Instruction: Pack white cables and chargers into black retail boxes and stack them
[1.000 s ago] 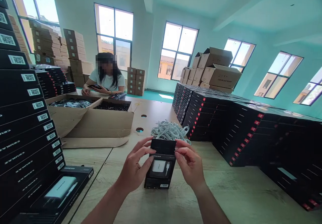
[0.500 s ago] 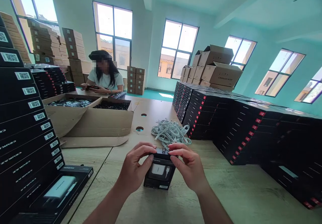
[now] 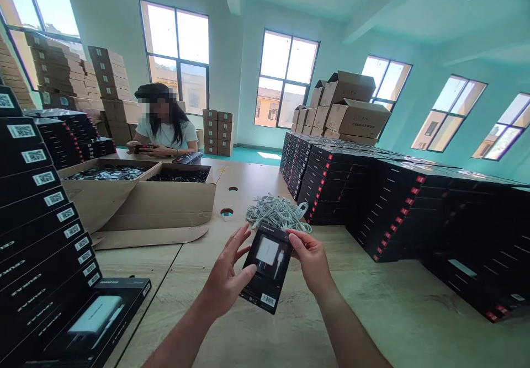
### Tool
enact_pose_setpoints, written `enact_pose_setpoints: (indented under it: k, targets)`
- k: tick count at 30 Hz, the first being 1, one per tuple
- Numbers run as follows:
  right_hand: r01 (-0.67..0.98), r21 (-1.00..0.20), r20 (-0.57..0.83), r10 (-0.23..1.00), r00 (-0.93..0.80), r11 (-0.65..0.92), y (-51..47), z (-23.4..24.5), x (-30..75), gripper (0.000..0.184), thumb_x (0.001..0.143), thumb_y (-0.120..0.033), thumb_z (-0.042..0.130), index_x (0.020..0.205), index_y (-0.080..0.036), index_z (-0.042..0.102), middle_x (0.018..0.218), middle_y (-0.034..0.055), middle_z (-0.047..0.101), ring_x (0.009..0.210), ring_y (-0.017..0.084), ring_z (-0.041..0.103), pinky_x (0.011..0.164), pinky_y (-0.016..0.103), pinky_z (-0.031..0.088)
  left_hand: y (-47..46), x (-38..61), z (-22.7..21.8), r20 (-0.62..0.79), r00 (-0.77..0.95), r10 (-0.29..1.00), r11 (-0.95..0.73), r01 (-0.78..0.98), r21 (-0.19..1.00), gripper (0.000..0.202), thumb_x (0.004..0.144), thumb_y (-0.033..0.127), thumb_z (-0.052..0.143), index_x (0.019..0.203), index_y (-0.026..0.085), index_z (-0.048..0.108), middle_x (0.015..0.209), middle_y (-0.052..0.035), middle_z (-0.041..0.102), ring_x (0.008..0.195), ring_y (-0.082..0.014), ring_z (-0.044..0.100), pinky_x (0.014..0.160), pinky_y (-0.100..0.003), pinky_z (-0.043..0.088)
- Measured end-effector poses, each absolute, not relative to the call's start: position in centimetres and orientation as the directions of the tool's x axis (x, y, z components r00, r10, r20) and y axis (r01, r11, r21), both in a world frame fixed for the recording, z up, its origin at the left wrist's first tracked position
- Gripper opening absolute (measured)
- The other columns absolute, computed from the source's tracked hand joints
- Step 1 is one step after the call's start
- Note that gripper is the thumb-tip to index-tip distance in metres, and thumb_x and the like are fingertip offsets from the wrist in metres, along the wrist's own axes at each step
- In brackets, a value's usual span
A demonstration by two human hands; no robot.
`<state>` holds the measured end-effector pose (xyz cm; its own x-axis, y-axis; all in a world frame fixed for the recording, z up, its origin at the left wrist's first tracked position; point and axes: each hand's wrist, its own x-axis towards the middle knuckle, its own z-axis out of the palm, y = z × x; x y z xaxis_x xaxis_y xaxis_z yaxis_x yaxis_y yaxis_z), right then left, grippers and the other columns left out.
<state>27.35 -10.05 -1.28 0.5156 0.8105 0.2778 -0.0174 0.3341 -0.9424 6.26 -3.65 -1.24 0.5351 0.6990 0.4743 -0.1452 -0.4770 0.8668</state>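
I hold a slim black product box (image 3: 267,266) with a clear window showing a white charger and cable, lifted above the wooden table (image 3: 372,313) and tilted toward me. My right hand (image 3: 309,257) pinches its upper right edge. My left hand (image 3: 226,277) supports the left edge with the thumb on the box and the fingers spread. A heap of white cables (image 3: 277,213) lies just behind the box.
Tall stacks of black boxes (image 3: 41,219) stand at my left, with one windowed box (image 3: 95,315) lying flat in front. More black box stacks (image 3: 393,202) fill the right side. Open cardboard cartons (image 3: 157,202) sit ahead left, and a person (image 3: 163,128) sits behind them.
The box's top flap, open a second ago, was pressed shut with both hands. The box then rose off the table and tilted so its window faces me.
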Motion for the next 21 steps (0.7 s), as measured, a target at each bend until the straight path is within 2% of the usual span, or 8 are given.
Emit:
enact_pose_setpoints:
  k: [3, 7, 10, 13, 16, 18, 21]
  targets:
    - [-0.181, -0.922, 0.184, 0.8, 0.571, 0.342, -9.6, -1.6, 27.9, 0.046, 0.067, -0.058, 0.085, 0.095, -0.021, 0.082, 0.086, 0.0054, 0.078, 0.08, 0.024, 0.071, 0.072, 0.037, 0.06, -4.1, 6.7, -1.5, 0.414, 0.589, 0.694, -0.445, -0.101, 0.89, 0.077, 0.084, 0.022, 0.064, 0.156, 0.027, 0.037, 0.16, -0.0128, 0.04, 0.147, -0.0313, 0.04, 0.116, -0.046, 0.043]
    - [-0.222, -0.913, 0.151, 0.789, 0.596, 0.342, -9.6, -1.5, 28.2, 0.046, 0.064, -0.056, 0.088, 0.093, -0.022, 0.082, 0.085, 0.0038, 0.078, 0.078, 0.022, 0.071, 0.07, 0.033, 0.06, -4.0, 7.0, -1.6, 0.429, 0.613, 0.663, -0.532, -0.016, 0.847, 0.079, 0.081, 0.017, 0.061, 0.156, 0.026, 0.036, 0.158, -0.0126, 0.043, 0.147, -0.0315, 0.039, 0.115, -0.047, 0.044]
    - [-0.229, -0.911, 0.142, 0.784, 0.604, 0.342, -9.6, -1.4, 27.8, 0.048, 0.061, -0.057, 0.089, 0.092, -0.021, 0.082, 0.085, 0.0044, 0.078, 0.079, 0.023, 0.071, 0.068, 0.034, 0.06, -4.6, 7.2, -1.0, 0.476, 0.598, 0.645, -0.652, 0.107, 0.75, 0.08, 0.079, 0.016, 0.062, 0.155, 0.023, 0.037, 0.158, -0.0135, 0.042, 0.147, -0.0318, 0.039, 0.118, -0.051, 0.04]
    - [-0.287, -0.899, 0.1, 0.792, 0.602, 0.332, -9.9, -1.8, 26.8, 0.049, 0.056, -0.056, 0.092, 0.089, -0.021, 0.082, 0.083, 0.0038, 0.078, 0.076, 0.022, 0.072, 0.066, 0.033, 0.061, -6.9, 7.3, 0.1, 0.491, 0.532, 0.69, -0.705, 0.342, 0.621, 0.077, 0.076, 0.023, 0.069, 0.149, 0.022, 0.046, 0.154, -0.0149, 0.046, 0.143, -0.0348, 0.042, 0.118, -0.056, 0.038]
    - [-0.362, -0.879, 0.04, 0.805, 0.592, 0.31, -10.1, -2.8, 25.3, 0.047, 0.054, -0.052, 0.095, 0.088, -0.023, 0.082, 0.086, 0.0028, 0.079, 0.073, 0.02, 0.072, 0.063, 0.03, 0.062, -9.9, 7.7, 0.6, 0.479, 0.511, 0.713, -0.701, 0.526, 0.483, 0.099, 0.058, 0.037, 0.085, 0.147, 0.019, 0.049, 0.158, -0.0187, 0.041, 0.143, -0.0425, 0.038, 0.116, -0.062, 0.037]
    - [-0.396, -0.878, 0.025, 0.851, 0.525, 0.27, -10.2, -3.5, 24.1, 0.044, 0.058, -0.05, 0.094, 0.091, -0.023, 0.082, 0.088, 0.0038, 0.08, 0.074, 0.021, 0.073, 0.065, 0.032, 0.063, -11.2, 7.4, 0.2, 0.461, 0.496, 0.736, -0.671, 0.624, 0.4, 0.104, 0.057, 0.026, 0.082, 0.152, 0.02, 0.042, 0.16, -0.0203, 0.036, 0.146, -0.0434, 0.033, 0.116, -0.063, 0.036]
    - [-0.362, -0.914, 0.059, 0.942, 0.329, 0.184, -10.6, -4.0, 22.1, 0.045, 0.068, -0.055, 0.087, 0.098, -0.022, 0.081, 0.097, 0.009, 0.08, 0.089, 0.027, 0.075, 0.076, 0.04, 0.064, -12.1, 4.4, -0.6, 0.469, 0.4, 0.788, -0.585, 0.723, 0.367, 0.1, 0.06, 0.012, 0.07, 0.154, 0.024, 0.038, 0.16, -0.0181, 0.037, 0.146, -0.0405, 0.034, 0.115, -0.062, 0.036]
